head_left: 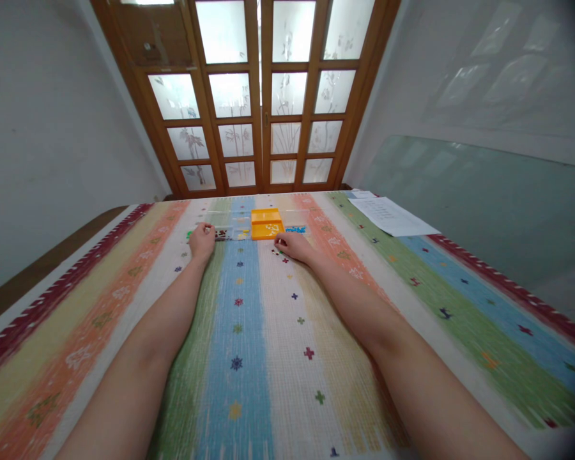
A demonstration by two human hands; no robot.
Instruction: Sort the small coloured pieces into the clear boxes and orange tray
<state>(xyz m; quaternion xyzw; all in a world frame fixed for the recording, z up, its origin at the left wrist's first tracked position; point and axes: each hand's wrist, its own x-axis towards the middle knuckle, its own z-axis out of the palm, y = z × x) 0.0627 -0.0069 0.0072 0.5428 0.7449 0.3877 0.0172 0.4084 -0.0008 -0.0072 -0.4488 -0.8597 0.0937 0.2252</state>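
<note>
My left hand [202, 241] is at the left end of a row of clear compartments, fingers drawn together in a pinch. Whatever it holds is too small to make out. Green pieces [190, 234] show just left of it, and dark brown pieces [221, 234] lie in the compartment to its right. My right hand [292, 245] is closed near the front right corner of an orange two-part tray [265, 215]; its fingertips' contents are unclear. Pale pieces [272, 229] lie in the tray's front part. A few tiny mixed pieces [276, 252] rest on the cloth below the right fingertips.
Blue pieces [296, 230] fill a compartment right of the tray, and yellow pieces [243, 234] sit left of it. A striped tablecloth [239, 345] covers the table. Printed paper sheets [393, 216] lie at the far right. Wooden glazed doors [263, 115] stand beyond the table.
</note>
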